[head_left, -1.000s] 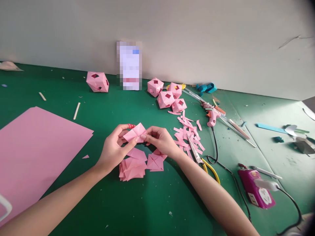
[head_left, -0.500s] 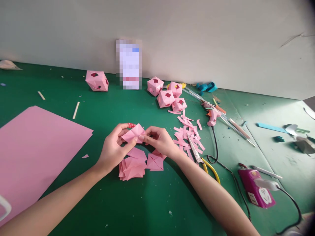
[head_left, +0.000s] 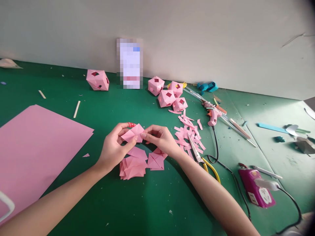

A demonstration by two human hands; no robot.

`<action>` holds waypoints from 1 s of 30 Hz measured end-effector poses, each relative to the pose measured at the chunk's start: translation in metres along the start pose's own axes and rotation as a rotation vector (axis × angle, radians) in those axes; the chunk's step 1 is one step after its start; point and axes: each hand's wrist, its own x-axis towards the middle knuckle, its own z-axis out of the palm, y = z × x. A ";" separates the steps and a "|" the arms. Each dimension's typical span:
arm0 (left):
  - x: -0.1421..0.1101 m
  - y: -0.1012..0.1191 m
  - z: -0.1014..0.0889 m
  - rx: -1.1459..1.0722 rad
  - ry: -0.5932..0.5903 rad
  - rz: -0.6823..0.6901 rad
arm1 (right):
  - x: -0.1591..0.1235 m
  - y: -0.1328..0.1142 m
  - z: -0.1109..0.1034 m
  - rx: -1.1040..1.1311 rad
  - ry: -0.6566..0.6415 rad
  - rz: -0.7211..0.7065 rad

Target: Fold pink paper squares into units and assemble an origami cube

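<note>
Between my hands is a small square of pink paper [head_left: 134,132] with creases meeting at its middle. My left hand [head_left: 113,144] grips its left side, thumb on top; one fingertip has a red patterned wrap. My right hand [head_left: 159,139] pinches the right corner between thumb and fingers. Just below lies a stack of pink paper pieces [head_left: 133,167]. Beside that stack, folded pink squares [head_left: 156,161] with crossing creases rest on the table, partly under my right wrist.
Large pink sheets [head_left: 44,147] lie at left. Pink paper polyhedra [head_left: 166,98] stand near the wall, with a blurred upright screen [head_left: 130,65]. To the right are paper strips [head_left: 188,131], scissors [head_left: 197,152], a pink glue gun [head_left: 213,114] with its cord, and a magenta power socket [head_left: 256,186].
My right thumb has slid slightly outward to the paper's right corner, uncovering more of its surface. The left hand keeps its hold. The whole view has shifted very slightly.
</note>
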 end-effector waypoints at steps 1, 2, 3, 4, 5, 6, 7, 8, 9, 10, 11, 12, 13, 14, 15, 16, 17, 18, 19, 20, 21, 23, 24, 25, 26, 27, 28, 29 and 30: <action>0.000 0.000 -0.001 0.002 -0.003 -0.003 | 0.000 0.000 0.000 -0.008 0.002 0.001; 0.000 -0.001 -0.001 0.004 -0.007 -0.007 | -0.001 -0.001 0.000 -0.018 0.005 0.004; 0.001 -0.002 -0.002 0.002 -0.016 -0.011 | -0.001 -0.001 0.000 -0.027 0.007 0.007; 0.001 -0.002 -0.003 -0.005 -0.028 -0.018 | -0.001 -0.001 0.000 -0.032 0.007 0.009; 0.001 -0.003 -0.004 -0.018 -0.044 -0.026 | -0.001 -0.001 0.000 -0.034 0.006 0.010; 0.001 -0.003 -0.004 -0.033 -0.064 -0.036 | -0.002 -0.001 0.000 -0.033 0.003 0.009; 0.001 -0.003 -0.005 -0.050 -0.081 -0.047 | -0.002 -0.001 0.000 -0.033 -0.001 0.004; 0.001 -0.003 -0.005 -0.064 -0.095 -0.057 | -0.002 -0.001 0.000 -0.033 -0.006 -0.001; 0.002 -0.003 -0.005 -0.075 -0.103 -0.066 | -0.002 -0.001 -0.001 -0.036 -0.013 -0.006; 0.002 -0.002 -0.005 -0.082 -0.107 -0.072 | -0.002 -0.001 -0.001 -0.042 -0.021 -0.008; 0.002 -0.002 -0.005 -0.087 -0.109 -0.075 | -0.002 -0.002 -0.001 -0.046 -0.029 -0.009; 0.002 -0.002 -0.005 -0.089 -0.111 -0.077 | -0.002 -0.002 -0.001 -0.048 -0.036 -0.010; 0.002 -0.001 -0.005 -0.090 -0.116 -0.077 | -0.002 -0.002 -0.001 -0.046 -0.041 -0.012; 0.002 -0.001 -0.005 -0.092 -0.123 -0.076 | -0.001 -0.002 -0.001 -0.044 -0.044 -0.016; 0.003 -0.001 -0.005 -0.093 -0.129 -0.074 | -0.001 -0.002 -0.001 -0.044 -0.044 -0.022; 0.003 -0.001 -0.005 -0.093 -0.131 -0.072 | -0.001 -0.001 -0.001 -0.046 -0.043 -0.028; 0.003 -0.001 -0.005 -0.093 -0.129 -0.070 | -0.001 0.000 -0.001 -0.053 -0.042 -0.030; 0.004 -0.002 -0.005 -0.093 -0.124 -0.070 | -0.002 0.000 -0.001 -0.065 -0.043 -0.029; 0.004 -0.002 -0.005 -0.096 -0.113 -0.069 | -0.002 0.001 -0.001 -0.087 -0.046 -0.026; 0.005 -0.003 -0.005 -0.102 -0.100 -0.068 | -0.002 0.002 -0.001 -0.119 -0.049 -0.025; 0.005 -0.004 -0.005 -0.110 -0.086 -0.066 | -0.002 0.003 0.000 -0.162 -0.056 -0.026; 0.005 -0.004 -0.005 -0.129 -0.067 -0.061 | -0.003 0.004 0.000 -0.255 -0.083 -0.037; 0.005 -0.004 -0.005 -0.134 -0.064 -0.062 | -0.003 0.004 0.000 -0.293 -0.098 -0.044; 0.005 -0.004 -0.004 -0.134 -0.064 -0.066 | -0.003 0.004 0.000 -0.318 -0.112 -0.050; 0.005 -0.004 -0.004 -0.132 -0.063 -0.072 | -0.003 0.004 0.000 -0.329 -0.123 -0.052; 0.005 -0.003 -0.003 -0.132 -0.059 -0.078 | -0.003 0.004 0.001 -0.332 -0.127 -0.051; 0.005 -0.003 -0.003 -0.136 -0.054 -0.084 | -0.003 0.003 0.001 -0.333 -0.125 -0.051; 0.005 -0.003 -0.002 -0.142 -0.046 -0.089 | -0.003 0.003 0.001 -0.332 -0.121 -0.052; 0.005 -0.003 -0.002 -0.150 -0.038 -0.090 | -0.003 0.003 0.001 -0.327 -0.121 -0.052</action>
